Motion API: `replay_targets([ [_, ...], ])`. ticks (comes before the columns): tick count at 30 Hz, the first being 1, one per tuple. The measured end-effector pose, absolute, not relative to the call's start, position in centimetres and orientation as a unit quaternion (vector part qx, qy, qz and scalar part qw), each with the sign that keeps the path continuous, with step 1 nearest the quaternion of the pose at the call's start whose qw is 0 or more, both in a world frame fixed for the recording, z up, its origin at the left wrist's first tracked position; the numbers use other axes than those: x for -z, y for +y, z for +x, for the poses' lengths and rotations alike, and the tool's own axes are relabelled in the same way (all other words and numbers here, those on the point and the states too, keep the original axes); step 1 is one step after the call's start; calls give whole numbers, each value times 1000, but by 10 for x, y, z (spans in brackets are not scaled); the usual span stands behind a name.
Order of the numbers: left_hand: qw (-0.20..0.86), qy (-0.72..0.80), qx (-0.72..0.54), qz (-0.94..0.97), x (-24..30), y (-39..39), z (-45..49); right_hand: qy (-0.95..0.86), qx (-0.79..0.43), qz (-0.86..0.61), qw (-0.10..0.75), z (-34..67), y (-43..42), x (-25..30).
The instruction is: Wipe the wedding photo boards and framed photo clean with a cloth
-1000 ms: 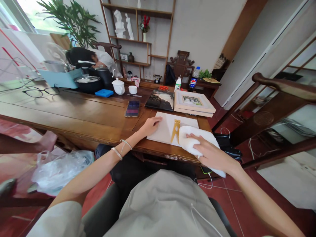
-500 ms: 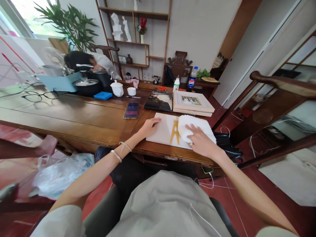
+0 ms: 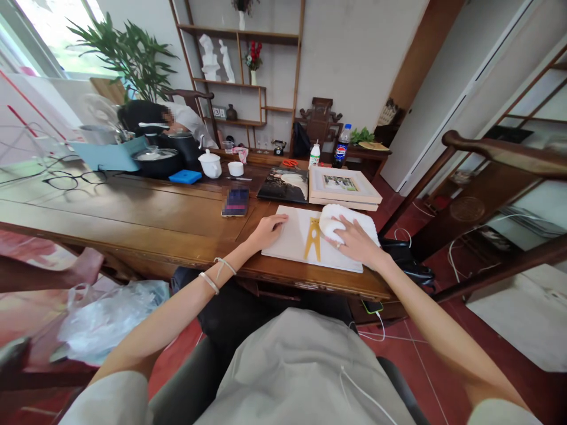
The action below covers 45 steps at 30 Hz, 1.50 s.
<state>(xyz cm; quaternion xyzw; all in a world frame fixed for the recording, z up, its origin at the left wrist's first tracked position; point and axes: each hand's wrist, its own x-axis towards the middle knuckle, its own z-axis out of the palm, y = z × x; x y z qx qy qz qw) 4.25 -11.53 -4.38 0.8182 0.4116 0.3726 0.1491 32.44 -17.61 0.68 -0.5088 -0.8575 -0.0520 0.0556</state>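
Note:
A flat white board lies near the table's front edge, with a yellow A-shaped figure on its face. My left hand rests at the board's left edge, fingers stretched out and lying on it, holding nothing. My right hand is pressed down on a folded fluffy white cloth, its fingers spread over it. The cloth covers the upper right part of the board, beside the yellow figure. Part of the cloth is hidden beneath my palm.
Behind the board lie a dark picture panel and stacked light-framed pictures. A phone is to the left. Farther back stand a white teapot, a cup and a cola bottle. Another person leans down beyond the table.
My right hand and the cloth have shifted slightly away from the front edge, uncovering the board's near right corner. My left hand stays at the left edge.

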Motion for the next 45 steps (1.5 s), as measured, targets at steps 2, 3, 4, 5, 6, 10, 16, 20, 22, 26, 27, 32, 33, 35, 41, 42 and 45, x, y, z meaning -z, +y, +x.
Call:
replay_targets([
  [2,148,412,-377,816,44,-116,43,-854,52,-515,48,327,-150,-7],
  [3,148,412,-379,815,44,-116,43,-853,52,-518,44,328,-141,-8],
  [4,147,413,-379,815,44,-116,43,-851,54,-521,43,328,-135,-8],
  [5,148,413,-379,815,44,-116,43,-850,57,-522,43,328,-132,-9],
  [6,149,413,-378,815,43,-116,43,-850,61,-522,44,328,-133,-9],
  [10,159,410,-378,814,43,-117,44,-867,60,-492,52,324,-169,-13],
  [16,149,411,-368,820,42,-118,43,-892,-16,-449,50,317,-264,-27],
  [20,146,409,-374,819,43,-116,43,-885,-44,-461,40,316,-275,-34],
  [22,149,409,-377,817,43,-116,43,-878,-49,-476,35,316,-258,-34],
  [26,157,409,-378,816,42,-117,43,-860,-34,-507,40,315,-199,-28],
  [27,159,409,-377,816,42,-117,43,-854,-27,-518,44,314,-184,-26],
  [32,161,412,-378,813,42,-117,43,-833,1,-550,53,306,-144,-13],
  [33,159,412,-378,814,43,-117,43,-832,10,-551,55,304,-146,-11],
  [35,156,412,-377,814,43,-116,43,-841,34,-536,61,299,-162,-7],
  [41,149,407,-379,817,44,-116,44,-896,61,-435,65,284,-242,-6],
  [42,150,407,-380,817,44,-116,44,-901,57,-425,61,283,-250,-7],
  [45,151,409,-381,815,45,-116,44,-905,39,-419,61,282,-251,-11],
])
